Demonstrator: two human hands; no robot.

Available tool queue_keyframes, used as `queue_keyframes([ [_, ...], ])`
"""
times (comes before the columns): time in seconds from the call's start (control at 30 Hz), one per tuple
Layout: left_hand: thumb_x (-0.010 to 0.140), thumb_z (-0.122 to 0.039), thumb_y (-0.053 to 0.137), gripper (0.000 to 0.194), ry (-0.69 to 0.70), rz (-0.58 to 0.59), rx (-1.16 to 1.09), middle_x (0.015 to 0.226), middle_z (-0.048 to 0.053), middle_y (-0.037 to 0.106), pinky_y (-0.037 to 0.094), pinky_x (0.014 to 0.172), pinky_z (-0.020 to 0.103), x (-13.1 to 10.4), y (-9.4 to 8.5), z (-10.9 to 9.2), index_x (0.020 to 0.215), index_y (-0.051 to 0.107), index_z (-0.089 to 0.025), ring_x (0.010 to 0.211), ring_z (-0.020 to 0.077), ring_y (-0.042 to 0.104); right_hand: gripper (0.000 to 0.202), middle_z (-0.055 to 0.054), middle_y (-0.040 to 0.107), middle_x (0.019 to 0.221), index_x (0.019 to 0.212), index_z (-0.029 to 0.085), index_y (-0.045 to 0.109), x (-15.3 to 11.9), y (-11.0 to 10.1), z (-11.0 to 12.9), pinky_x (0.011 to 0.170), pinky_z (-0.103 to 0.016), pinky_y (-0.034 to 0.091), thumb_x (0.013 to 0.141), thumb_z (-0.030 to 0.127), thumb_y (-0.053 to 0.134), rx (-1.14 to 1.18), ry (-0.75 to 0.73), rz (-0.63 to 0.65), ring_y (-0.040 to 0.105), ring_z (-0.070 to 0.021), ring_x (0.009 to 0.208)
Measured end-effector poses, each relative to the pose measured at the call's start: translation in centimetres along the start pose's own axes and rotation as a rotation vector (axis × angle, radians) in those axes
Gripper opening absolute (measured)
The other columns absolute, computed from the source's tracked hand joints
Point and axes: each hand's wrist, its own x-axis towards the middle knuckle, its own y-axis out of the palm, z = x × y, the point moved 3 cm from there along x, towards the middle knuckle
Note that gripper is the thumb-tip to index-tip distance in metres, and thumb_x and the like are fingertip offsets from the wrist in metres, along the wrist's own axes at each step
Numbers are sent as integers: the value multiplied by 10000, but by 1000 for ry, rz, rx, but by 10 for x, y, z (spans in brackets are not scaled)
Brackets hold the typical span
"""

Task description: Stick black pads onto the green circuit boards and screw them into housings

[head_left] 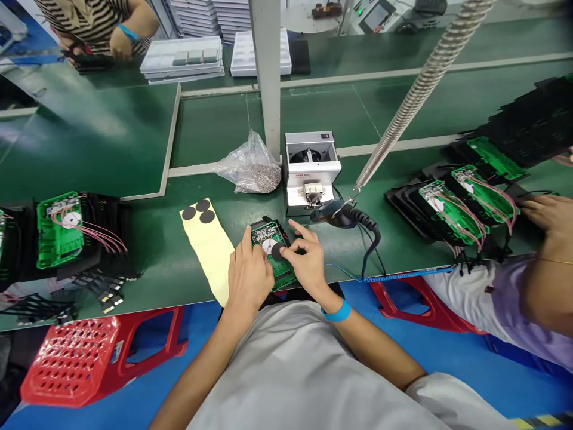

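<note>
A green electronic assembly with wires, small components and a white round part lies on the bench in front of me. My left hand covers its left side and grips it, the fingers reaching over that edge. Between thumb and finger, my right hand pinches a black round pad over the white round part; whether the pad touches it I cannot tell. To the left lies a yellow backing sheet with several black round pads near its far end.
Behind the assembly stand a grey machine and a bag of small metal parts. A screwdriver-like tool hangs from a spring hose. Similar green assemblies sit left and right. A co-worker's hand rests at right.
</note>
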Motion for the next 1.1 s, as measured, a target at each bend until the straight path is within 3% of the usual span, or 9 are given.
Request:
queue_keyframes([
  [0.13,1011,-281,537,162,-41,-16,-68,1829,131,284,635,970,547,-3,-2,1,1082,642,-179,1248,369,727,293,78,658,1563,540,203,650,4,5,0,1264,-528,444,794,229,796,-37,32,12,582,-280,1371],
  [0.23,997,-314,591,257,-26,-66,-118,1828,152,276,648,899,515,-9,-3,2,1220,607,-186,1253,370,731,280,105,630,1591,564,213,680,6,8,0,1274,-525,443,817,252,795,-61,52,17,578,-274,1381],
  [0.33,938,-281,673,429,7,-92,-151,1824,174,273,656,968,531,-14,1,4,1341,569,-175,1358,396,687,267,130,606,1610,593,226,711,7,11,0,1296,-547,422,838,285,799,-97,79,24,572,-276,1400],
  [0.47,928,-259,672,497,-4,-91,-230,1814,169,293,630,1120,559,-16,8,10,1397,534,-165,1517,396,577,259,130,584,1630,640,243,748,8,13,-2,1304,-591,399,873,347,788,-149,74,46,552,-300,1435],
  [0.63,942,-245,645,758,2,-158,-308,1747,190,382,512,1301,575,-10,17,16,1623,333,-127,1621,357,441,279,130,573,1640,660,249,759,9,15,-6,1298,-581,414,897,396,771,-172,65,39,575,-293,1408],
  [0.9,994,-319,623,693,-9,-216,-350,1672,224,413,465,1283,603,0,30,17,1612,374,-128,1577,367,425,273,122,562,1646,663,245,758,9,17,-2,1293,-573,419,901,380,760,-246,75,46,587,-291,1412],
  [1.1,1020,-372,603,679,-18,-214,-368,1670,230,404,454,1266,585,0,34,18,1617,378,-138,1573,360,417,315,97,508,1690,676,226,722,7,18,-3,1232,-590,481,941,397,714,-383,-26,48,605,-299,1378],
])
